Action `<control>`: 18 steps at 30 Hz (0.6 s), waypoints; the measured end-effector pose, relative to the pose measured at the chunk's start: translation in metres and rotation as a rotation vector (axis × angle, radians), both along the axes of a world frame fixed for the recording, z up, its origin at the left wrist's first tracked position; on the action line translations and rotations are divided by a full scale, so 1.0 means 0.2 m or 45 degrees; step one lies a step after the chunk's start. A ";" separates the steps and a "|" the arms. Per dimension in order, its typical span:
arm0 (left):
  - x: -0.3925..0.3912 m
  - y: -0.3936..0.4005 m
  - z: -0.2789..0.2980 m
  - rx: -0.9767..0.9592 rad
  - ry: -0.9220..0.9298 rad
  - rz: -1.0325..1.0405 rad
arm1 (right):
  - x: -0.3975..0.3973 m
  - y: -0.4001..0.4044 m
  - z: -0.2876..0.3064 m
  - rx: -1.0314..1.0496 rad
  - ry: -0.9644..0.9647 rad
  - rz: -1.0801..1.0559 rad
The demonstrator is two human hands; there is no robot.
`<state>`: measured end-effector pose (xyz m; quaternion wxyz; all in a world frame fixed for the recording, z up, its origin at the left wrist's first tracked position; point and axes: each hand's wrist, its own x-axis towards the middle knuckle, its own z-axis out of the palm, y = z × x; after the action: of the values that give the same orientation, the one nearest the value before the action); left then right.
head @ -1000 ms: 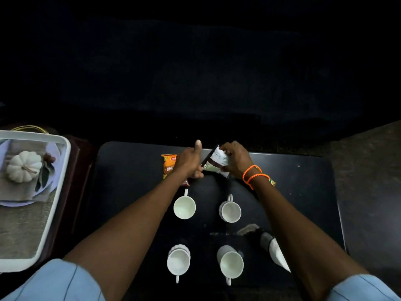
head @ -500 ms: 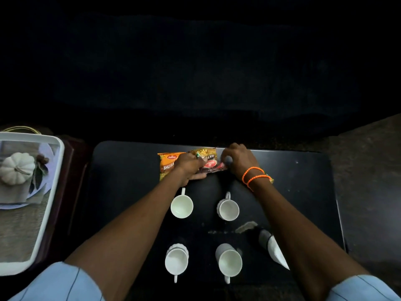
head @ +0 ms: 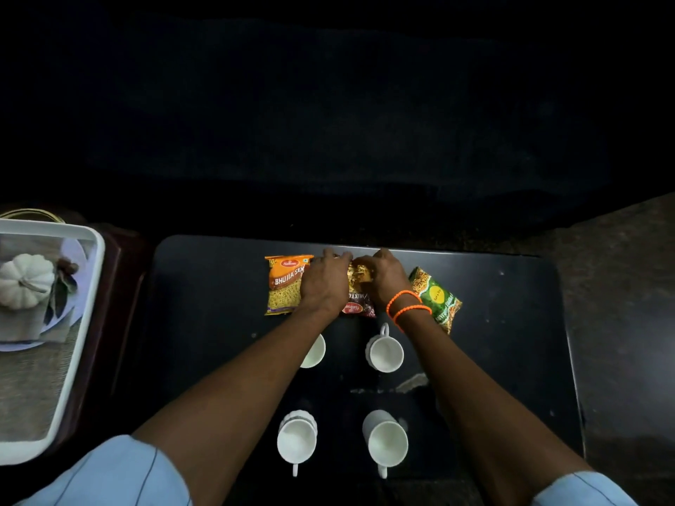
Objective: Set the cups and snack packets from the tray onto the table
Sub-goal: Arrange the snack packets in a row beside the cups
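The table [head: 204, 323] is black and a little glossy, and on it four cups [head: 384, 351] are plain white, the two nearer ones [head: 296, 440] also white inside. At the far edge of the table lie three packets: an orange and yellow one [head: 285, 286] with white letters on a red band, a dark red one [head: 359, 304] with a golden top, and a green one [head: 436, 299] with a yellow circle. Left of the table stands a white tray [head: 78, 323] (a pale white pumpkin [head: 23, 281] lies in it), and the right wrist wears two orange bands [head: 405, 304], while both sleeves [head: 120, 472] are light blue.
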<state>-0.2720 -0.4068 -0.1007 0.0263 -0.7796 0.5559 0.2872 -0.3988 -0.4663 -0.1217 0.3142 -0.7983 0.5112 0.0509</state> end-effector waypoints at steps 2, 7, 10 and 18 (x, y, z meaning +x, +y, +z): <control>0.00 0.02 -0.04 0.003 -0.029 0.006 | 0.00 0.00 0.00 -0.010 -0.055 -0.019; 0.00 0.05 -0.11 -0.030 0.005 0.016 | -0.01 0.01 0.00 0.026 -0.051 0.105; 0.00 0.04 -0.12 -0.052 0.056 0.013 | -0.02 -0.01 0.00 0.035 -0.037 0.070; 0.00 0.03 -0.11 0.000 0.181 0.028 | -0.14 -0.11 0.05 0.052 -0.070 -0.160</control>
<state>-0.2724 -0.4000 -0.1224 -0.0163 -0.7634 0.5477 0.3420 -0.4275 -0.4882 -0.1109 0.3469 -0.7591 0.5504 0.0197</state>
